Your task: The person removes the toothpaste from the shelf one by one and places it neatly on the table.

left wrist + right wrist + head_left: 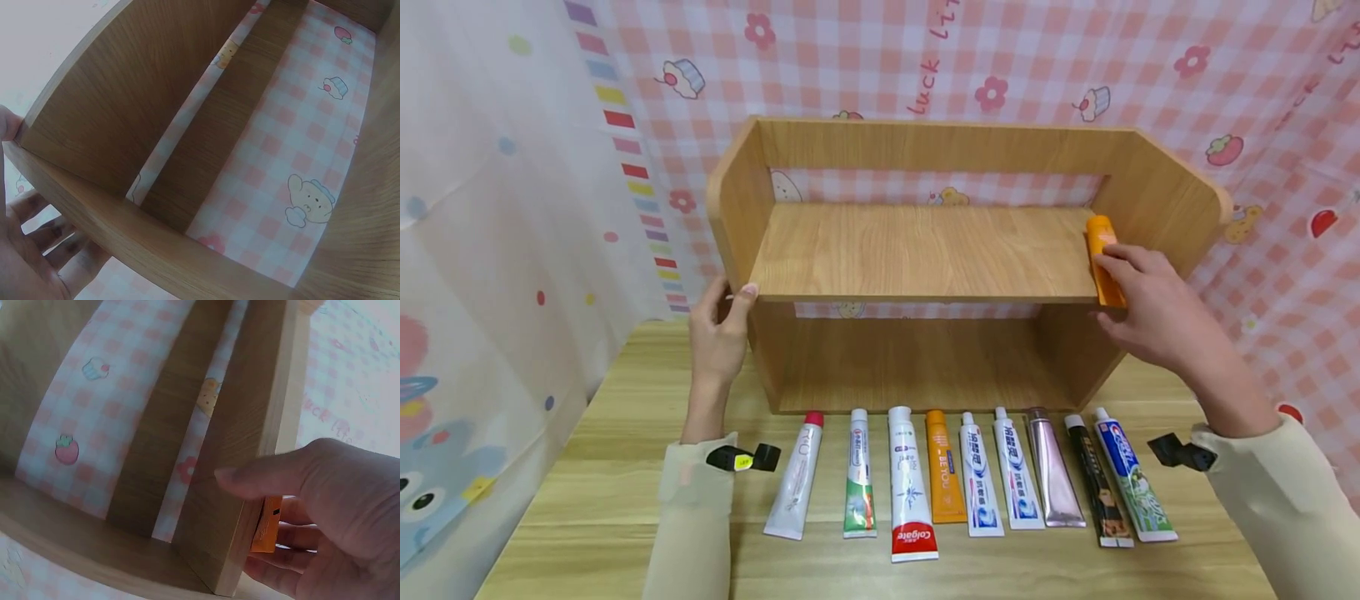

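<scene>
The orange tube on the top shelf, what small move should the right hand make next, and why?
Probably let go and draw the hand back. The orange tube already lies on the top board of the wooden shelf, against its right wall, with the right hand gripping it. The left hand steadies the shelf's left side.

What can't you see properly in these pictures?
- Orange tube: head view, the right hand covers its lower part; right wrist view shows only a corner.
- Left hand: head view, its fingers go behind the shelf side; left wrist view cuts it at the edge.
- Tubes on the table: head view, small print too tiny to read.
</scene>
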Demonstrator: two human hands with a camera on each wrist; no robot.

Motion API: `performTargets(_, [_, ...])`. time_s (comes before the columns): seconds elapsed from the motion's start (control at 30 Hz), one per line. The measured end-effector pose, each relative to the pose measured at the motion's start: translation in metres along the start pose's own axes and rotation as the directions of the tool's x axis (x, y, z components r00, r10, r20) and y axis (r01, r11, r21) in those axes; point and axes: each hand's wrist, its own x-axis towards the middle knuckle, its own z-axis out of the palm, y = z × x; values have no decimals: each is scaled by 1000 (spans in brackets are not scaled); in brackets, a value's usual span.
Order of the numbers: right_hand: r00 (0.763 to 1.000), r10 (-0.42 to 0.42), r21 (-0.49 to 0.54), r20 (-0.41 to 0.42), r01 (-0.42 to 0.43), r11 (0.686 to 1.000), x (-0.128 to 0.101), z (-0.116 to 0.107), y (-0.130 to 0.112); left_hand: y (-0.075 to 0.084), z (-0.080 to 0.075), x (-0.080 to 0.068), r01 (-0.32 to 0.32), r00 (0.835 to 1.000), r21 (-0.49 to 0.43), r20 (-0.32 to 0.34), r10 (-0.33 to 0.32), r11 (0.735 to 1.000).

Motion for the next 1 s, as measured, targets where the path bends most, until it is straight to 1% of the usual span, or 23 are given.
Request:
performTargets(0.2, [998, -61, -111, -28, 57, 992, 4, 1, 0, 0, -1, 0, -1, 1000, 2, 1, 1, 1000])
performTargets(0.27, [997, -67, -130, -27, 63, 990, 4, 0, -1, -1, -1, 0, -2, 1000, 5, 1, 2, 1000])
performTargets(0.37, [994, -101, -158, -42, 94, 983, 2, -1, -3, -1, -1, 0, 1, 1000, 8, 0, -1, 1000])
performTargets(0.5, [984, -155, -193, -85, 136, 972, -4, -1, -8, -1, -1, 1, 1, 1000, 4, 4, -1, 1000])
performTargets(0.8, [979, -128, -226, -157, 90, 970, -17, 2, -19, -1, -1, 1, -8, 1000, 3, 7, 8, 1000])
performTargets(1.0, [961, -147, -220, -233, 95, 971, -24, 2, -23, -2, -1, 2, -10, 1000, -7, 6, 10, 1000])
